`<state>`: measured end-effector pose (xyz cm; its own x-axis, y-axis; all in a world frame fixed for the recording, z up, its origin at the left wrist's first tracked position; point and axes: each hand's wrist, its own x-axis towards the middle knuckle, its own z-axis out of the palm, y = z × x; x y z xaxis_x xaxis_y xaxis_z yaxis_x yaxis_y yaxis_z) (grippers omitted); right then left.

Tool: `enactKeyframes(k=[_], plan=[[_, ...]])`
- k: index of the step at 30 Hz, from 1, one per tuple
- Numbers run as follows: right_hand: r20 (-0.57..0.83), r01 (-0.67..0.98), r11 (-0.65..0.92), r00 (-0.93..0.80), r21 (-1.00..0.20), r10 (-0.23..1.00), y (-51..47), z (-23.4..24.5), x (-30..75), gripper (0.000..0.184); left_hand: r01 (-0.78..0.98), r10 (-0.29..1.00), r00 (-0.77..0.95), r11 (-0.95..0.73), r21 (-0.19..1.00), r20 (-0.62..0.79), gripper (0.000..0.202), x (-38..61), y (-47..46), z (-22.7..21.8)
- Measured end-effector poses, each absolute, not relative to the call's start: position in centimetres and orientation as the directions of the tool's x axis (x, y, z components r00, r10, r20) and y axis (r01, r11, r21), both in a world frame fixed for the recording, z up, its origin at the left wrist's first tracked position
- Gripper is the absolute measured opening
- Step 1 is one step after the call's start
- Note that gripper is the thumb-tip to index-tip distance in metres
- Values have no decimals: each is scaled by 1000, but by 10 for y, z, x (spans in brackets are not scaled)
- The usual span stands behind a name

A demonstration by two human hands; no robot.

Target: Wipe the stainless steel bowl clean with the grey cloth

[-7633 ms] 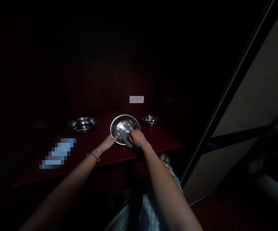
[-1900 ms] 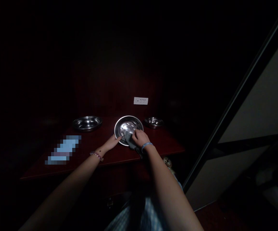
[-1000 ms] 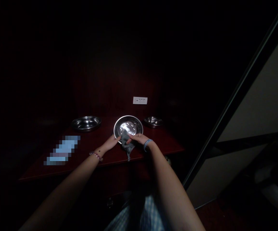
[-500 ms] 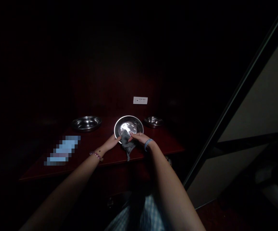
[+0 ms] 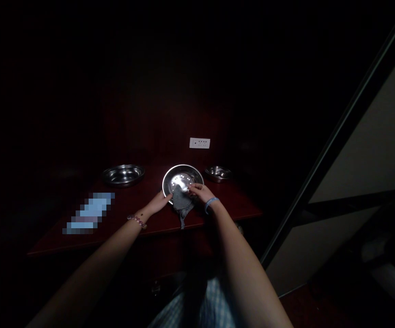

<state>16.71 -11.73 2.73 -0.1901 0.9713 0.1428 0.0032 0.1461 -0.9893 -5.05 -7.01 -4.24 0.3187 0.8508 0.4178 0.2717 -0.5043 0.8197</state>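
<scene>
A round stainless steel bowl (image 5: 180,175) tilts toward me near the middle of the red-brown table. My left hand (image 5: 159,202) grips its lower left rim, thumb on the inside edge and the other fingers mostly hidden below. A grey cloth (image 5: 182,200) hangs over the near rim, partly inside the bowl, one corner drooping toward the table edge. Over the bowl's lower right side is my right hand (image 5: 199,191), fingers bent and fingertips together beside the cloth's upper right edge. What those fingertips pinch, if anything, is too small to make out.
A wide, shallow steel dish (image 5: 124,175) stands on the table (image 5: 115,228) at back left, a smaller steel bowl (image 5: 218,173) at back right. A blurred-out blue item (image 5: 91,212) lies at left. A white socket plate (image 5: 200,143) is on the dark back wall.
My right hand has shifted slightly up and right, its thumb coming off the middle of the cloth and its fingers drawing together. My left hand, the bowl and the cloth stay nearly in place.
</scene>
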Motion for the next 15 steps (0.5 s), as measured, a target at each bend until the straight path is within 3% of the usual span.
enactKeyframes(k=[6,15], plan=[[104,9,105,-96,-994,990,-114,26,168,28,269,850,308,-508,818,427,67,-52,-67,-48],[124,56,123,2,-991,992,-112,26,165,26,268,852,315,-502,822,418,71,-52,-67,-46]])
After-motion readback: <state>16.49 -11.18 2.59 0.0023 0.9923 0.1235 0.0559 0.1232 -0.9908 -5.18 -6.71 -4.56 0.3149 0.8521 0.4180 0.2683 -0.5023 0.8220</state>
